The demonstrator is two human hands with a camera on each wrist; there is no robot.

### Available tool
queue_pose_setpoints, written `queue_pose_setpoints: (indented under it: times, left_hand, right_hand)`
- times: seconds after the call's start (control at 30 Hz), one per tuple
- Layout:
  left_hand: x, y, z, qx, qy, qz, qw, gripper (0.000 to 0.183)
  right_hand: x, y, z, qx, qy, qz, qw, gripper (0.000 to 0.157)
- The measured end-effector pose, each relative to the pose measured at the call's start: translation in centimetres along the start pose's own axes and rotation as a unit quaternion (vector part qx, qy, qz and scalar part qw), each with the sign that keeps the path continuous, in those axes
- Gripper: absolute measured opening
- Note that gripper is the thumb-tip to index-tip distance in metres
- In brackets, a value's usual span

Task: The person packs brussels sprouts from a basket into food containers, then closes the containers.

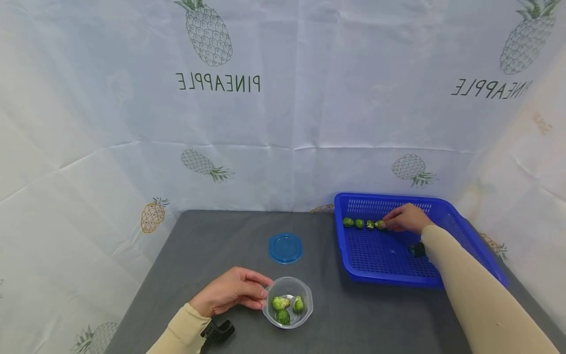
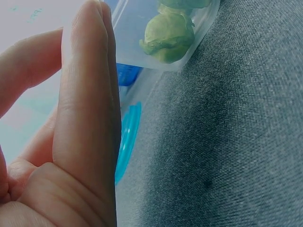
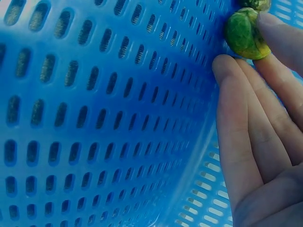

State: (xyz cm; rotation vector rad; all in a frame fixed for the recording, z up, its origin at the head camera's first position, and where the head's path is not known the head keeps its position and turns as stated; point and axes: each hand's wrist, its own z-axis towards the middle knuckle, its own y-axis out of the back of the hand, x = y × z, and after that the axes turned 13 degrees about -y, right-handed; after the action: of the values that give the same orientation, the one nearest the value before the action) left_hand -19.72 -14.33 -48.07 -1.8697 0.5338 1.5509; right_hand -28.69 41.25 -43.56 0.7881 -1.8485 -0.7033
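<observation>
In the head view my left hand (image 1: 236, 291) holds a small clear plastic container (image 1: 308, 314) by its left rim. Inside it lie Brussels sprouts (image 1: 283, 317), one of which (image 2: 169, 38) shows through the wall in the left wrist view. Over in the blue basket (image 1: 384, 275), my right hand (image 1: 408, 218) pinches a green and yellowish Brussels sprout (image 3: 244, 35) between thumb and fingertips, close to the basket wall. That sprout is at the right end of a row of several, with another sprout (image 1: 359, 223) further left.
A round blue lid (image 1: 285, 248) lies flat on the grey table (image 1: 212, 246), beyond the container. The basket stands at the table's back right, its slotted walls rising around my right hand. A pineapple-printed cloth (image 1: 292, 113) hangs behind the table.
</observation>
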Motion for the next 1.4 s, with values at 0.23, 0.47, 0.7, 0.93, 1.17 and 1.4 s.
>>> queue_pose_setpoints:
  times: [0.23,0.47,0.7,0.93,1.17,1.4]
  left_hand:
    - [-0.1,0.1,-0.3,-0.004,0.004,0.001,1.0000,0.049]
    - [-0.1,0.1,0.0,0.002,0.005,0.008,1.0000,0.050]
    - [0.0,0.1,-0.1,-0.005,0.004,0.010,0.9999,0.050]
    - [-0.1,0.2,0.2,-0.002,0.007,0.017,0.9998,0.050]
    - [-0.3,0.3,0.3,-0.007,0.006,0.022,0.9997,0.049]
    - [-0.2,0.3,0.2,-0.008,0.006,0.022,0.9997,0.048]
  right_hand:
    - [0.3,-0.1,0.0,0.004,0.003,-0.015,1.000,0.041]
    - [0.4,0.7,-1.9,0.017,0.017,-0.006,1.000,0.042]
    - [3.0,0.8,-5.9,0.016,0.038,-0.006,0.999,0.045]
    - [6.7,-0.8,-10.9,0.004,0.069,0.017,0.997,0.038]
    - [11.2,-5.4,-14.0,0.003,0.129,0.012,0.992,0.020]
    - [14.7,-10.1,-15.2,0.059,0.218,0.001,0.974,0.013]
